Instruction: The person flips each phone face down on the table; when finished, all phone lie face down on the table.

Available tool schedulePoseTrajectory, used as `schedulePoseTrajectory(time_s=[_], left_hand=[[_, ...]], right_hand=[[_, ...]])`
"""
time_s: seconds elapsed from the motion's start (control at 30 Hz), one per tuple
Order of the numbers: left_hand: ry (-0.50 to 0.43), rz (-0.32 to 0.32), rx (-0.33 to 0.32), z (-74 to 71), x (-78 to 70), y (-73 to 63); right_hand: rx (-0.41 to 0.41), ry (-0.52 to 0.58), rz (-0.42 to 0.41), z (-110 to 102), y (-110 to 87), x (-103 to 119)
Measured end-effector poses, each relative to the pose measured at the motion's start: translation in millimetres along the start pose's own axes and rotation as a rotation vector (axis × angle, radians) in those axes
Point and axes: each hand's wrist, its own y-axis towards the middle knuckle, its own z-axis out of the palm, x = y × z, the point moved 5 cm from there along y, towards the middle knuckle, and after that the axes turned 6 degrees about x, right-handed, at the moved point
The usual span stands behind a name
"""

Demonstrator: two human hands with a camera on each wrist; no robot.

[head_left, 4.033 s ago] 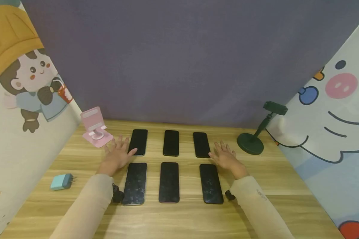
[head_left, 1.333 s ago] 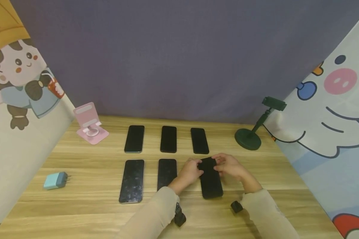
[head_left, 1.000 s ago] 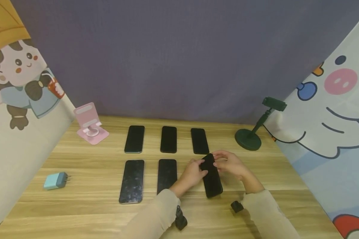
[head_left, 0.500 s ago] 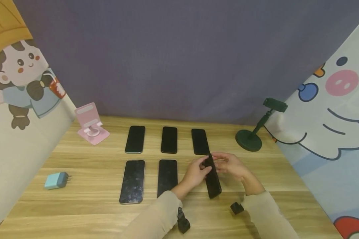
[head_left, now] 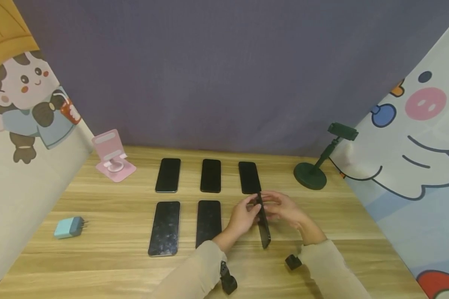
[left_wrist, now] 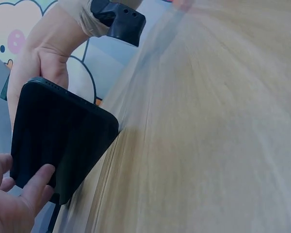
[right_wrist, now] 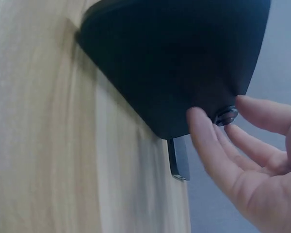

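Now held phone (head_left: 264,230) is nr-vertical, R of front-mid phone (head_left: 208,220), vs mostly face-up a sec ago; L hand (head_left: 241,219) pinches far end, R hand (head_left: 289,211) touches back by cam lens (right_wrist: 227,116), fingers loose. Prob. mid-turn.

Counting six phones (head_left: 164,228), all right of the pink stand (head_left: 109,147): three in the farther row, two in the nearer one, one phone (head_left: 263,230) between a left hand (head_left: 241,216) and a right hand (head_left: 287,211). So two hands. Stands make two, with the green stand (head_left: 310,176) way right of the pink stand. Just one charger (head_left: 68,227), nearer and left of it.
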Motion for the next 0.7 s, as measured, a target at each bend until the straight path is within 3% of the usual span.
schedulePoseTrajectory(time_s=[0.17,0.33,0.5,0.7], left_hand=[[-0.050,-0.002,0.017,-4.0,-3.8,-1.9],[0.008,-0.011,0.014,-6.9,-1.2,-0.8],[0.145,-0.013,-0.002,-13.2,-0.8,2.1],[0.457,-0.024,-0.031,-20.4,-3.1,3.8]], right_hand=[[0.030,-0.049,0.010,4,2.4,-5],[-0.006,-0.127,0.057,5,2.0,-12],[-0.047,-0.171,0.077,6,2.2,-12],[-0.124,-0.227,0.161,5,2.2,-17]])
